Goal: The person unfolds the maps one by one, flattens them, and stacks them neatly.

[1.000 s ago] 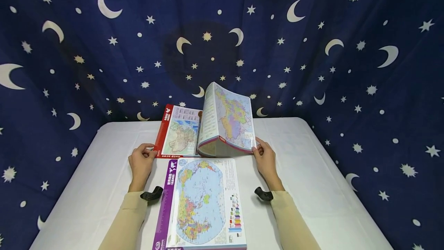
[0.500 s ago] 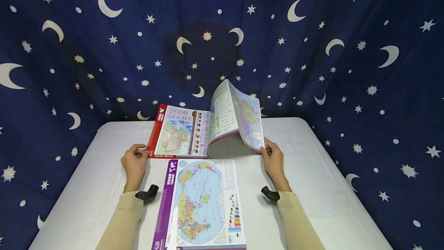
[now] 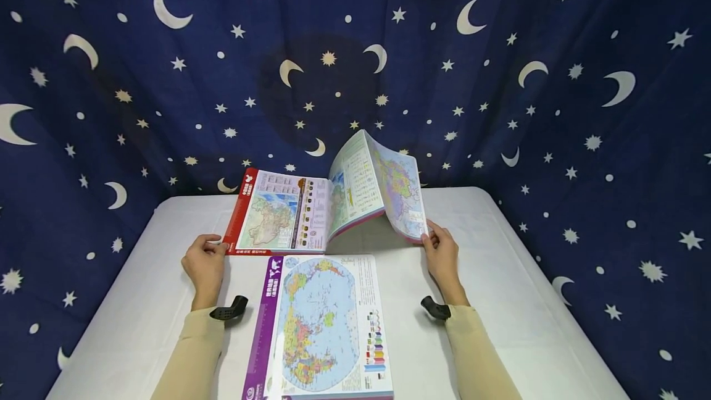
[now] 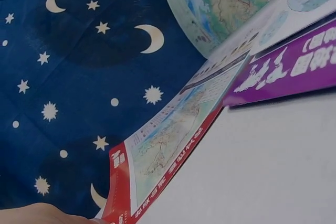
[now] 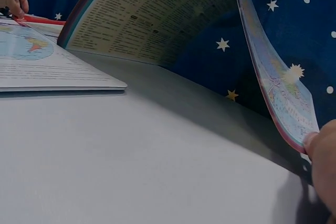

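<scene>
A red-bordered folding map (image 3: 272, 218) lies part open at the back of the table. Its left panel is flat, while the folded panels (image 3: 354, 181) on the right stand up in a tent shape. My left hand (image 3: 203, 269) pinches the map's lower left corner between thumb and finger, as the right wrist view also shows. At the right edge, my right hand (image 3: 442, 259) pinches the outer panel's near corner, held just off the table. Text covers the underside (image 5: 152, 19) of the raised fold. A purple-bordered world map (image 3: 319, 326) lies flat between my forearms.
A white cloth covers the table (image 3: 516, 276). Behind it hangs a dark blue curtain (image 3: 333, 97) with moons and stars, close to the raised panels. A black wrist device (image 3: 230, 308) sits at my left cuff and a similar device (image 3: 435, 308) at my right.
My hands have moved apart, left hand leftward and right hand rightward. The red-bordered map has spread wider, showing more of its flat left panel, and the raised fold has shifted right.
</scene>
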Demonstrator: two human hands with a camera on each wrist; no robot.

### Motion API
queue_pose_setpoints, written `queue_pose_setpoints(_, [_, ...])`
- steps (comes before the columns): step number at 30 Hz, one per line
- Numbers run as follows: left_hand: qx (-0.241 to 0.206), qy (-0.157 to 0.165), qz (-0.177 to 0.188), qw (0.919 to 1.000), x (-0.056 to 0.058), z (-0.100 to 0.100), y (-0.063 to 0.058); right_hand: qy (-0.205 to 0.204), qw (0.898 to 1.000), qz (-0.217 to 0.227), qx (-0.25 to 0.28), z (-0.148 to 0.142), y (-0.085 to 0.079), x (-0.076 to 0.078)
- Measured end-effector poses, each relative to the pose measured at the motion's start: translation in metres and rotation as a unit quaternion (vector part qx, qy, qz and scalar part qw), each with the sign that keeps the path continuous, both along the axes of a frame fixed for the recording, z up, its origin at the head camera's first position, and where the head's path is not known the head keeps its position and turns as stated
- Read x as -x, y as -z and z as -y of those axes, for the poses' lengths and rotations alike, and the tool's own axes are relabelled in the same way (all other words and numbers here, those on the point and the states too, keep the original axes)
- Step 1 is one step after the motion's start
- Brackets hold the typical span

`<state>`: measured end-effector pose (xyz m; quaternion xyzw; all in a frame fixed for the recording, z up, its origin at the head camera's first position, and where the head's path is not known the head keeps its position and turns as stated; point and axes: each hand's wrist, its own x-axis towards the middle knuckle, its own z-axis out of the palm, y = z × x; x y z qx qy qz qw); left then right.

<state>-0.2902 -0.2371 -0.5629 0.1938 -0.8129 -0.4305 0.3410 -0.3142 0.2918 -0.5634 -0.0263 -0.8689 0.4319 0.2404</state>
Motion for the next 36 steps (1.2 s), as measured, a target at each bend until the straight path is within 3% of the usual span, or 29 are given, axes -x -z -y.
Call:
queue_pose_setpoints(16, [-0.006,-0.024,-0.001,0.9997,-0.004,0.013,0.0,0.078,0.997,-0.01,0.017,-0.015,0.001,-0.001])
queue_pose_setpoints(36, [-0.021,-0.046,0.013,0.9986,-0.007,0.033,-0.001,0.139,0.99,-0.034,0.017,-0.028,0.003,0.001])
